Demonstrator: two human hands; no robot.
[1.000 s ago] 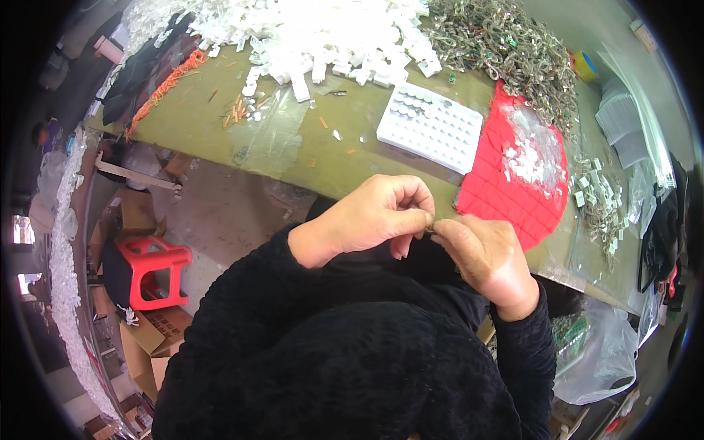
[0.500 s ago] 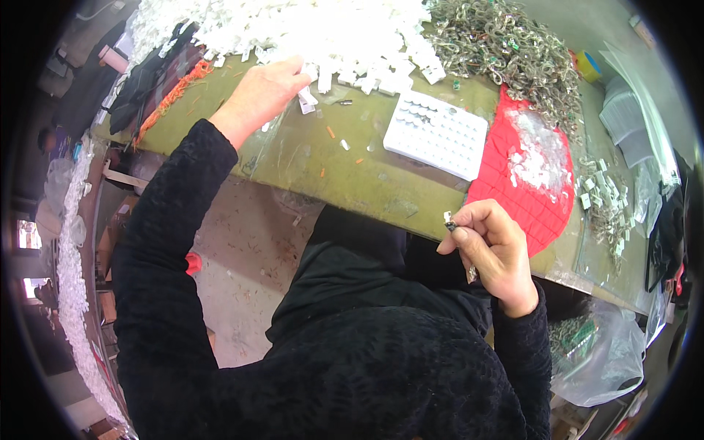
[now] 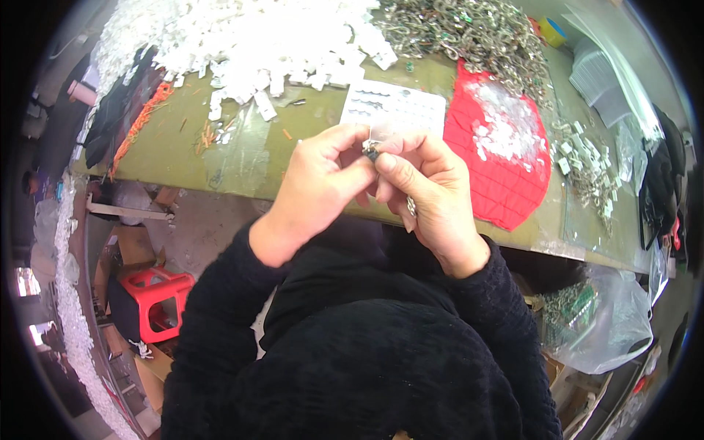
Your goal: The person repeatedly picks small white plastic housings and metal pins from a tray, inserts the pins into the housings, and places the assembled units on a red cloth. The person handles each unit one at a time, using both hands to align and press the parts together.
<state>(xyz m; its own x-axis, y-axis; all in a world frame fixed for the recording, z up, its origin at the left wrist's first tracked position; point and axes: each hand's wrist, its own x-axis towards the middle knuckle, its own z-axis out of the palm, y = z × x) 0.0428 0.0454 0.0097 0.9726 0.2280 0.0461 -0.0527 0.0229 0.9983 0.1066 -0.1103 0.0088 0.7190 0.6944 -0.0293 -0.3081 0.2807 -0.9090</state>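
Note:
My left hand (image 3: 312, 187) and my right hand (image 3: 436, 194) meet over the table's near edge, fingertips pinched together. Between them shows a small dark metallic part (image 3: 372, 152) with a pale bit at its top, gripped by my right thumb and fingers. A short silvery chain-like tail (image 3: 411, 207) hangs under my right palm. Whatever my left fingertips pinch against the part is too small and hidden to tell. Just behind the hands lies a white tray (image 3: 396, 103) with rows of round dark and light spots, partly covered by my fingers.
A heap of white plastic pieces (image 3: 242, 44) fills the far left; a pile of tangled metallic parts (image 3: 469, 33) is at the far right. Red quilted cloth (image 3: 506, 187) carries white bits. Right of it are loose parts (image 3: 590, 165). A red stool (image 3: 154, 282) stands below left.
My left hand has come from the white heap to my right hand, which has moved left and up with the small part. The view has shifted, bringing the red stool fully into sight.

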